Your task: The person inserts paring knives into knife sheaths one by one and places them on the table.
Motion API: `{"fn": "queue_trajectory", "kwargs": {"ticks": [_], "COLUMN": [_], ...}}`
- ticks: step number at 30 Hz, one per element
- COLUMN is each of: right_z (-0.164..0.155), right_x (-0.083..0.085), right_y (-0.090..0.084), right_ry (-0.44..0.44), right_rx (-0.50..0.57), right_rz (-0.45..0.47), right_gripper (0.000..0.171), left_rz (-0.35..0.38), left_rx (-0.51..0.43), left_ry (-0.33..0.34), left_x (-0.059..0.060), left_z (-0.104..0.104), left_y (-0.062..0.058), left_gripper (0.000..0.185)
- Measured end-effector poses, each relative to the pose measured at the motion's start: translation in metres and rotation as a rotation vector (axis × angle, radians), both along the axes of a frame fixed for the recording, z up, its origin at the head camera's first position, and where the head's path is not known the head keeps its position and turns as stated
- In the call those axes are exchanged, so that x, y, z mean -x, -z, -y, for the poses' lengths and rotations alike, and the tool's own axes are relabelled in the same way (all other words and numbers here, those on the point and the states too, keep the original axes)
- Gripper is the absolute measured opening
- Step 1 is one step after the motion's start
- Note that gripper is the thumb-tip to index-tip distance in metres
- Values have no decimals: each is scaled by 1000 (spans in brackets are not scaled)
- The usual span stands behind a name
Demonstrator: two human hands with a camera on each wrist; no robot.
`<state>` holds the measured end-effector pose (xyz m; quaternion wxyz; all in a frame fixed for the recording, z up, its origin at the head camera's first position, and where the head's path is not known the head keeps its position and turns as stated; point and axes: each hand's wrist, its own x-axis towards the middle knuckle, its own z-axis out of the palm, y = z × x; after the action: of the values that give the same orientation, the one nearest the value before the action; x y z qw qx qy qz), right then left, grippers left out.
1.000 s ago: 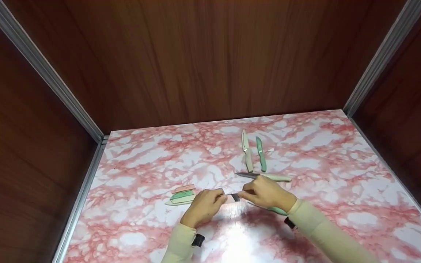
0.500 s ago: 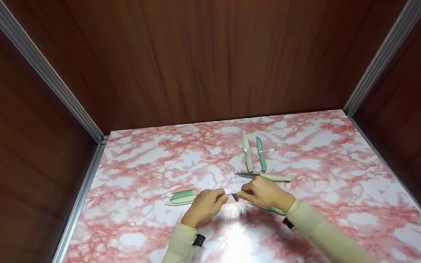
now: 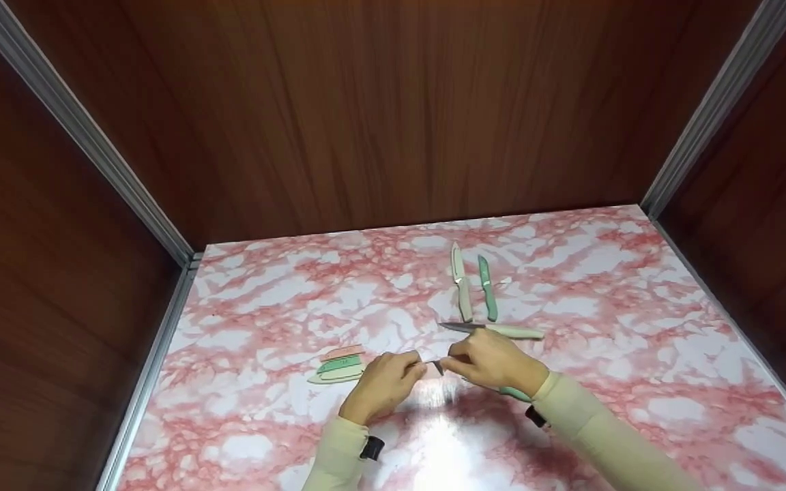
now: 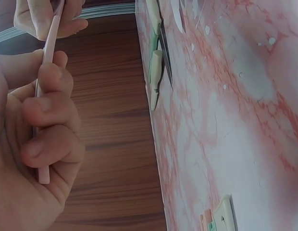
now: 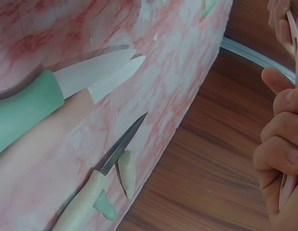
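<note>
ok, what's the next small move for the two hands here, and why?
Probably ease the pink sheath in the left hand further along the knife held by the right hand: a short stretch of dark blade shows bare between the two grips.

Pink knife and its pink sheath, held end to end

The pink sheath (image 4: 45, 96) is a thin, flat, pale pink strip, gripped in the curled fingers of the left hand (image 3: 383, 382), its open end pointing towards the other hand. The pink knife (image 3: 439, 368) is pinched in the right hand (image 3: 495, 361); only a short dark stretch of blade shows between the two hands, in line with the sheath. Both are held just above the surface, around the middle of its near half, roughly parallel to the near edge.
</note>
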<state>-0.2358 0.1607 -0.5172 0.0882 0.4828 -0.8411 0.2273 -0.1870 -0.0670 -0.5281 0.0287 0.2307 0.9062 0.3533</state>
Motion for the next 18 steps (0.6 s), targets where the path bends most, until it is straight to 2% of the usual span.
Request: {"fn": "queue_trajectory", "kwargs": {"ticks": [18], "right_z": [3], "right_x": [-1], "right_y": [-3], "right_ry": [9], "right_rx": [-13], "right_rz": [-13], "right_gripper": [34], "left_rz": [-6], "left_rx": [21], "left_ry": [-14], "left_x": [1], "left_z": [-1], "left_y": [-1], "left_gripper": [27]}}
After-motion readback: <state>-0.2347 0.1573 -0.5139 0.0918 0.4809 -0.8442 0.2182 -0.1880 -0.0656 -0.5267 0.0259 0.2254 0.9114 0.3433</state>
